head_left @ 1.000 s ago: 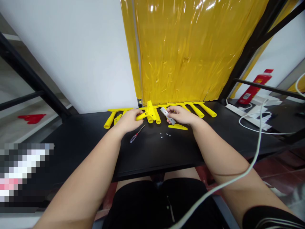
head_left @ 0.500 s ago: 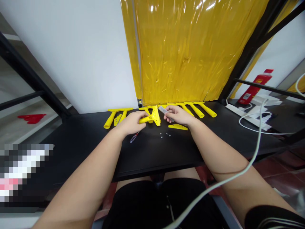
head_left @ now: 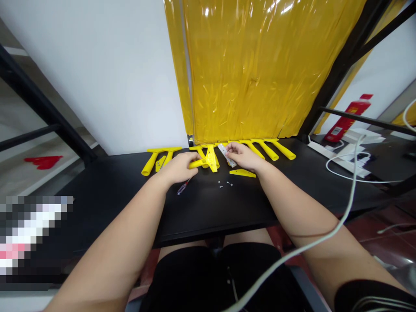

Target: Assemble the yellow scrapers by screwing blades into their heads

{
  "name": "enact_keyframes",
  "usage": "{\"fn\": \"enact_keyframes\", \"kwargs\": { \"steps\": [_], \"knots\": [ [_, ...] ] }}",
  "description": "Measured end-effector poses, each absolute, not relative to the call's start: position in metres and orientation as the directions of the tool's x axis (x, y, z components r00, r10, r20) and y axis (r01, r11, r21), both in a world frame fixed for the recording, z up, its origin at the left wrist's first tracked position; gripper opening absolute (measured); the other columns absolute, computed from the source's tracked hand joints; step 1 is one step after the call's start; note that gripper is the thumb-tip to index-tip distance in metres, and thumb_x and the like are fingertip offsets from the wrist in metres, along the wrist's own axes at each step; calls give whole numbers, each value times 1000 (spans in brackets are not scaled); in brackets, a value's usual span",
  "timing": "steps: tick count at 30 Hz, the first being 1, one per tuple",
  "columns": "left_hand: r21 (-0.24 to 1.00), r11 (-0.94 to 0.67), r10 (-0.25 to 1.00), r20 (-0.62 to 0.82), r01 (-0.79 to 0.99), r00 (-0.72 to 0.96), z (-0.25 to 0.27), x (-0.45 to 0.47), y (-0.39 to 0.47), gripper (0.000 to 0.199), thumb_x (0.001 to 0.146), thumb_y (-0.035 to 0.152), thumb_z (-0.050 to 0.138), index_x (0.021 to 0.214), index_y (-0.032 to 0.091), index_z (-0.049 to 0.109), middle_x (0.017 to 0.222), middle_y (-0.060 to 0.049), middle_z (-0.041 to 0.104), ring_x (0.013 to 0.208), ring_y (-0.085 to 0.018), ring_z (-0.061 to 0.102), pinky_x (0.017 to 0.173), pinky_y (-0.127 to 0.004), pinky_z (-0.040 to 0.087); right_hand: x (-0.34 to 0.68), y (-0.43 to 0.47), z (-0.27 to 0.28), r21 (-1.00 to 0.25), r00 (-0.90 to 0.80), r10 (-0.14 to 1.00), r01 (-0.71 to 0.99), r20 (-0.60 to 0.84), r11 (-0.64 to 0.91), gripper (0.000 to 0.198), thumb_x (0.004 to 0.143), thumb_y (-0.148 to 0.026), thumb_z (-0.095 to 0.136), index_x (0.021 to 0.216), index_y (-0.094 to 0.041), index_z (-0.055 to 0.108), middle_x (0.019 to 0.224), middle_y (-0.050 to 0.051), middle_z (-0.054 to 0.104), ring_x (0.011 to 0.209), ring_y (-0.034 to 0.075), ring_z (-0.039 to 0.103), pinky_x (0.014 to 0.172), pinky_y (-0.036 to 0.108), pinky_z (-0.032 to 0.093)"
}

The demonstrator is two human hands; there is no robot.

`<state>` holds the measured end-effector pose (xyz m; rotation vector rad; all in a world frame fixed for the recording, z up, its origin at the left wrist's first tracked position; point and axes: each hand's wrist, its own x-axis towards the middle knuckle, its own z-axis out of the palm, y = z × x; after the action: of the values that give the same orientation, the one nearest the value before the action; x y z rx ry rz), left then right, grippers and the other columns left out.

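My left hand (head_left: 178, 168) is closed round the shaft of a yellow scraper handle (head_left: 212, 159), its wide flat head turned to the right. Just beside that head, my right hand (head_left: 243, 156) pinches a thin silvery blade (head_left: 226, 155) that looks apart from the handle. On the black table below lies a loose yellow clamp plate (head_left: 242, 173) with holes in it. Several tiny screws and nuts (head_left: 228, 182) are scattered in front of it. A screwdriver (head_left: 183, 187) with a clear handle rests under my left hand.
More yellow scraper handles (head_left: 269, 151) stand in a row along the table's back edge, with others (head_left: 150, 164) to the left. Behind hangs a yellow plastic curtain (head_left: 253, 78). A white cable (head_left: 349, 203) crosses over my right forearm. A red bottle (head_left: 349, 119) is at the far right.
The blade has turned in my right hand, so more of its flat face shows. The scraper handle in my left hand has shifted slightly left.
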<state>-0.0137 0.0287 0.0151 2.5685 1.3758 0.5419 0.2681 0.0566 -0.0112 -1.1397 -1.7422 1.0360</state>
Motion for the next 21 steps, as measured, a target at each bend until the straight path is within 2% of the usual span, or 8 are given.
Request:
{"fn": "enact_keyframes", "kwargs": {
  "steps": [5,12,21],
  "knots": [
    [308,-545,838,218,780,499,15,-14,29,43,80,27,62,123,23,68,125,-8,72,110,-28,69,97,-43,53,268,58,-11,-930,-242,948,253,206,266,12,90,-15,66,90,-22,55,76,-2,60,65,11,57,62,22,49],
    [317,-541,841,212,779,498,15,-14,28,44,80,27,62,123,24,68,124,-8,73,108,-28,69,96,-43,53,268,58,-10,-966,-272,948,154,162,209,15,90,-15,63,93,-23,51,76,-3,58,60,11,60,58,24,55],
    [319,-553,833,219,770,507,13,-16,30,42,79,26,62,120,26,69,123,-7,73,107,-27,68,96,-43,52,267,55,-8,-960,-289,944,174,161,217,14,91,-15,60,98,-24,51,82,-2,57,65,11,59,58,24,56]
  ]
}}
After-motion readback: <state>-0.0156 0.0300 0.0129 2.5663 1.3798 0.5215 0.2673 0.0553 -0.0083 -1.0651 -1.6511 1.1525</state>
